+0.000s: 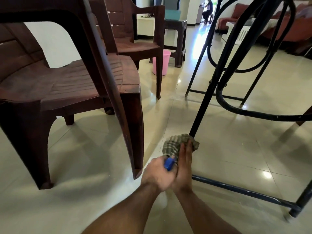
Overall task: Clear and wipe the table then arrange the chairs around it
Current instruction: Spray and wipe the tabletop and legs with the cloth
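Grey-green checked cloth (175,144) is bunched against the slanted black metal table leg (202,105), low down near the floor. Right hand (184,164) lies on it with fingers straight, pressing cloth to leg (thumb hidden, so can't say whether it wraps round). Left hand (157,174) is touching the right, fingers curled round a small blue plastic part (169,163). That part is motion-blurred, so I can't tell what it belongs to. Both forearms reach in from the bottom edge.

Table: only the black tubular frame shows, with a curved ring (253,114) and a low crossbar (236,189) running right from the hands. The top is out of view above.

Dark brown plastic armchair (67,85) stands left of the hands, front leg just beside the left hand, apart from the table frame. Second brown plastic armchair (135,43) sits behind it. Pink plastic bucket (160,65) is on the floor by that second chair's front leg, next to a brown plastic stool (179,46) carrying a teal basin (172,15). Glossy cream tile floor (236,157) throughout. Red sofa (287,31) far right; seated person (207,10) in the far doorway.
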`<action>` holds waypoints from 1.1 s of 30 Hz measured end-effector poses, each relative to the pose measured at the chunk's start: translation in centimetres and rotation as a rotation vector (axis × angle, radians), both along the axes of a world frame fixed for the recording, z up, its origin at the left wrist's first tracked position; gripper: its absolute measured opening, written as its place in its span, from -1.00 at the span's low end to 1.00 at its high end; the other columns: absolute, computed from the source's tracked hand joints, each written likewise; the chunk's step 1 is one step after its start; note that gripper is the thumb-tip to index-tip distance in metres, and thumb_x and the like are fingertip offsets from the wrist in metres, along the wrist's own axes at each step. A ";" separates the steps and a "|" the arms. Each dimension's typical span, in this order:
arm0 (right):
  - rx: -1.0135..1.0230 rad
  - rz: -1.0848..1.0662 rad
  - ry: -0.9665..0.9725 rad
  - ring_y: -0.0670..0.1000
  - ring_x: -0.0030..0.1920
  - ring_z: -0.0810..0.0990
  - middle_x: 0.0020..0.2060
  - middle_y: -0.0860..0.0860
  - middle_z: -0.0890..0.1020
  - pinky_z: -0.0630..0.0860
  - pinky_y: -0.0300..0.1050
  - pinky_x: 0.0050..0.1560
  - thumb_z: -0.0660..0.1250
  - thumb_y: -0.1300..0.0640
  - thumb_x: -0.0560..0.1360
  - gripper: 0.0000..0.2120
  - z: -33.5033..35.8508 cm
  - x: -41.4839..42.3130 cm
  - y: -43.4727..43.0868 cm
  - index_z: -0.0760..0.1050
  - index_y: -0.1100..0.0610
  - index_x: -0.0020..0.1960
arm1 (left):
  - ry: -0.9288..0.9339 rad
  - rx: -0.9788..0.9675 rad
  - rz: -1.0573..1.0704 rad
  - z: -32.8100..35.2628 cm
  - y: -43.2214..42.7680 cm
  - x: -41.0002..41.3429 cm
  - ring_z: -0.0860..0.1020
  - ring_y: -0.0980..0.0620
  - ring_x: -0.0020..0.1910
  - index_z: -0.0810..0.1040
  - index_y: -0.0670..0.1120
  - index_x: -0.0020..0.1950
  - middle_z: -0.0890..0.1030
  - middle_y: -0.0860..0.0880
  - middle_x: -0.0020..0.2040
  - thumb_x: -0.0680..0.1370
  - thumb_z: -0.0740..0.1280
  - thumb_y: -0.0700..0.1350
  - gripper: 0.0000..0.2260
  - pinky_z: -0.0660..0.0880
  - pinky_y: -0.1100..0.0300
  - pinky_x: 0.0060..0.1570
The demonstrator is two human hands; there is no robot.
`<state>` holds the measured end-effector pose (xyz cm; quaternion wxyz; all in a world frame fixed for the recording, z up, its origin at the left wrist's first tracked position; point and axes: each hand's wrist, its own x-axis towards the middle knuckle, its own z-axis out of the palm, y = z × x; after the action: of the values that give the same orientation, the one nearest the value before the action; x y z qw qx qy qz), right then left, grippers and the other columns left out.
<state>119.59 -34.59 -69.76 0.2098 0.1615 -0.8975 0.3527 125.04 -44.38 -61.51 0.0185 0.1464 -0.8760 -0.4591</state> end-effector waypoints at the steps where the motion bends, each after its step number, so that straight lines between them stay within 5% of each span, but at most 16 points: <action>1: -0.141 -0.006 -0.011 -0.22 0.54 0.07 0.57 -0.03 0.13 -0.07 -0.42 0.49 0.28 0.15 0.60 -0.32 0.9 -0.6 -0.4 0.04 0.08 0.63 | 0.041 0.031 0.041 0.5 -0.2 -0.3 0.60 0.01 -0.21 0.56 0.03 -0.13 0.63 0.04 -0.22 0.50 0.33 0.11 -0.83 0.60 0.04 -0.09; 3: -0.394 -0.057 -0.032 -0.27 0.26 0.46 0.27 -0.07 0.51 0.41 -0.29 0.26 0.25 0.09 0.66 -0.61 2.1 -2.6 -0.8 0.33 -0.03 0.47 | 0.108 0.042 0.093 1.7 -0.6 -1.1 0.58 -0.01 -0.27 0.53 0.00 -0.21 0.60 0.03 -0.28 0.52 0.33 0.09 -0.79 0.58 0.04 -0.16; 4: -0.519 -0.050 -0.133 -0.16 0.04 0.55 0.06 -0.07 0.57 0.48 -0.23 0.06 0.19 0.03 0.68 -0.79 1.9 -3.3 -0.9 0.45 -0.04 0.29 | 0.130 0.044 0.100 2.2 -0.7 -1.4 0.55 -0.01 -0.31 0.51 -0.02 -0.23 0.57 0.03 -0.31 0.52 0.33 0.10 -0.77 0.55 0.07 -0.21; 6: -0.419 -0.011 -0.201 -0.05 -0.14 0.44 -0.17 -0.03 0.49 0.40 -0.24 -0.10 0.16 0.22 0.66 -0.86 1.9 -4.8 -0.2 0.46 0.04 0.02 | 0.178 0.059 0.093 3.1 -0.7 -1.7 0.45 0.01 -0.37 0.45 -0.03 -0.27 0.49 0.04 -0.36 0.53 0.33 0.08 -0.74 0.46 0.10 -0.27; 9: -0.374 -0.018 -0.434 0.02 -0.12 0.47 -0.17 0.00 0.53 0.44 -0.31 -0.17 0.22 0.38 0.56 -0.86 2.7 -5.9 0.3 0.44 0.17 -0.01 | 0.210 0.061 0.050 4.1 -0.3 -2.1 0.41 0.03 -0.38 0.45 0.00 -0.28 0.46 0.06 -0.38 0.53 0.33 0.09 -0.74 0.44 0.11 -0.28; 12: -0.537 -0.029 -0.241 -0.05 -0.17 0.53 -0.15 0.01 0.60 0.47 -0.12 -0.12 0.29 0.20 0.58 -0.96 8.9 -8.0 0.4 0.50 0.17 -0.02 | 0.245 0.103 -0.003 5.6 0.0 -2.9 0.39 0.03 -0.43 0.44 0.01 -0.32 0.44 0.08 -0.43 0.50 0.33 0.08 -0.75 0.45 0.05 -0.32; 15: -0.563 -0.123 -0.205 0.02 0.01 0.58 0.05 0.00 0.60 0.49 -0.08 0.07 0.30 -0.02 0.59 -0.70 15.0 -10.2 0.6 0.41 0.12 0.23 | 0.297 0.225 0.016 7.6 -0.2 -4.3 0.43 0.02 -0.43 0.47 0.00 -0.31 0.46 0.07 -0.45 0.46 0.35 0.07 -0.78 0.57 -0.12 -0.27; 19: -0.536 -0.031 -0.334 0.04 -0.03 0.56 -0.03 0.01 0.55 0.38 -0.22 -0.09 0.28 0.19 0.62 -0.83 14.4 -8.6 1.7 0.32 0.10 0.16 | 0.389 0.245 0.051 10.0 -0.8 -5.7 0.46 -0.03 -0.41 0.50 -0.07 -0.26 0.49 -0.01 -0.41 0.49 0.35 0.02 -0.79 0.60 -0.20 -0.26; 23: -0.508 -0.010 -0.602 0.07 -0.04 0.64 -0.10 0.03 0.64 0.47 -0.19 -0.22 0.32 0.13 0.58 -0.84 15.3 -9.7 2.5 0.53 0.16 0.13 | 0.409 0.236 0.020 10.6 0.1 -6.2 0.43 0.03 -0.43 0.48 -0.01 -0.30 0.47 0.08 -0.45 0.52 0.37 -0.03 -0.79 0.56 -0.08 -0.32; 25: -0.609 -0.066 -0.580 0.08 -0.05 0.64 -0.13 0.02 0.66 0.52 -0.11 -0.11 0.34 0.08 0.56 -0.85 18.9 -11.3 2.4 0.57 0.12 0.07 | 0.376 0.205 -0.012 10.0 1.0 -6.0 0.40 0.06 -0.43 0.48 -0.01 -0.29 0.47 0.09 -0.45 0.52 0.36 -0.01 -0.80 0.50 -0.03 -0.34; 28: -0.766 -0.123 -0.495 0.07 0.03 0.59 0.00 0.01 0.60 0.55 0.02 0.17 0.36 0.05 0.55 -0.68 22.9 -13.4 2.0 0.48 0.13 0.25 | 0.333 0.182 -0.017 8.9 2.0 -5.4 0.39 0.01 -0.42 0.48 -0.13 -0.21 0.47 -0.01 -0.39 0.50 0.33 0.03 -0.76 0.53 -0.12 -0.34; 30: -0.650 -0.153 -0.438 0.10 0.04 0.59 0.01 0.02 0.59 0.54 0.01 0.16 0.34 -0.05 0.56 -0.63 21.8 -13.3 1.9 0.48 0.17 0.25 | 0.304 0.195 -0.010 8.1 2.3 -5.0 0.39 0.00 -0.42 0.46 -0.12 -0.22 0.45 -0.02 -0.39 0.48 0.32 0.04 -0.76 0.53 -0.14 -0.34; 33: -0.374 -0.108 -0.383 0.07 -0.15 0.57 -0.13 0.04 0.61 0.45 -0.18 -0.13 0.31 -0.05 0.59 -0.74 14.0 -10.1 2.1 0.54 0.15 0.07 | 0.295 0.155 -0.009 6.9 1.9 -4.3 0.37 0.03 -0.44 0.43 -0.02 -0.29 0.43 0.08 -0.45 0.48 0.33 0.04 -0.78 0.46 -0.03 -0.34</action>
<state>109.52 -32.46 -55.75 0.0807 0.0023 -0.8475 0.5247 120.69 -42.48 -54.58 0.1334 0.0743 -0.8263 -0.5421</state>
